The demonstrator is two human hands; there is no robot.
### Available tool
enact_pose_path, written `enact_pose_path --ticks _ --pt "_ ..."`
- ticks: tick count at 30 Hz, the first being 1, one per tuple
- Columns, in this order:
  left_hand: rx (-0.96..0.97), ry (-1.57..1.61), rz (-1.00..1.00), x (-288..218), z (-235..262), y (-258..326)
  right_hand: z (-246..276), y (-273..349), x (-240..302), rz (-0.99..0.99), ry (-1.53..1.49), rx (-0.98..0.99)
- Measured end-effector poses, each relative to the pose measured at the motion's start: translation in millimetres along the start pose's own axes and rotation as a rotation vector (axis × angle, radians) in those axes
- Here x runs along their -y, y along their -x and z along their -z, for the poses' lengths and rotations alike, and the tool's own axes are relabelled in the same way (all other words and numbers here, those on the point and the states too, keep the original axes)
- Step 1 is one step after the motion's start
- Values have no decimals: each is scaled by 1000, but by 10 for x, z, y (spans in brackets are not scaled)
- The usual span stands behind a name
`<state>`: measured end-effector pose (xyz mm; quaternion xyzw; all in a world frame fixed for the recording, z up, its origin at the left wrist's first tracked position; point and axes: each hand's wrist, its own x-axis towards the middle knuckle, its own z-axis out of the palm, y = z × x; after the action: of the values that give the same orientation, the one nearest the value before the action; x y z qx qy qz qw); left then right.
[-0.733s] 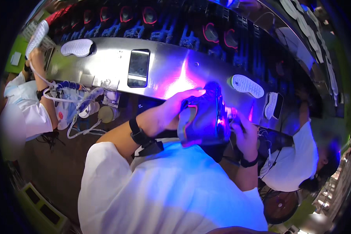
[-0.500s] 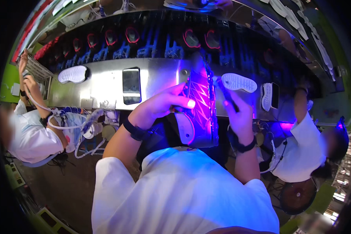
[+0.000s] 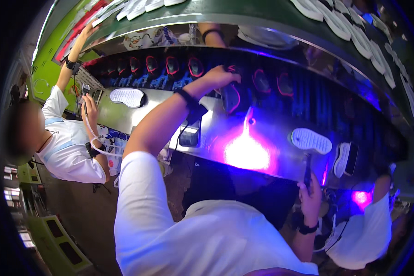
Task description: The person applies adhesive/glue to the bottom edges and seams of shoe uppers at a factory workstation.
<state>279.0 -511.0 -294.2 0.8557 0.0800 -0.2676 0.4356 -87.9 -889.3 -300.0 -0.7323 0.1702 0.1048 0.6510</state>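
Reaching up and away toward the upper centre of the frame: left hand (image 3: 221, 76), fingers curled over the top of a dark shoe upper with a pink-lit rim (image 3: 232, 94), pressing against it where it is sitting at the near edge of the dark ribbed conveyor (image 3: 308, 99); lying along that belt to the left, a row of similar uppers (image 3: 170, 64), each showing a reddish rim; hanging low at the lower right of the frame: right hand (image 3: 310, 195), fingers wrapped tight around a slim dark tool (image 3: 307, 172), its upper end rising toward the table edge; glowing in the middle of the frame, a bright violet patch of light on the shiny steel table (image 3: 216, 138); resting on that table at the right, a white shoe sole (image 3: 311, 140), tread up, well apart from both hands; resting at the upper left, a second white sole (image 3: 127, 96); lying flat near the table's front edge, just below the left forearm, a dark phone-like slab (image 3: 189, 135); standing at the left of the frame, a co-worker in a white shirt (image 3: 66, 147), one arm raised high; bending at the lower right, another person in white (image 3: 363, 234).
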Motion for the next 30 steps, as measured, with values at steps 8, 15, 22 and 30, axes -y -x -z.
enact_pose_path --ticks 8,15,22,30 --pt "-149 -486 -111 -377 412 -1310 177 51 -229 -104 -22 -286" --pt "-666 -553 -696 35 -339 -1540 247 -67 -459 -191 -58 -349" --pt "-158 -682 -161 -174 -1160 -1502 85 -430 -133 -90 -81 -225" --pt "-245 -673 -22 -375 -1067 -1150 141 -321 -184 0 -67 -211"
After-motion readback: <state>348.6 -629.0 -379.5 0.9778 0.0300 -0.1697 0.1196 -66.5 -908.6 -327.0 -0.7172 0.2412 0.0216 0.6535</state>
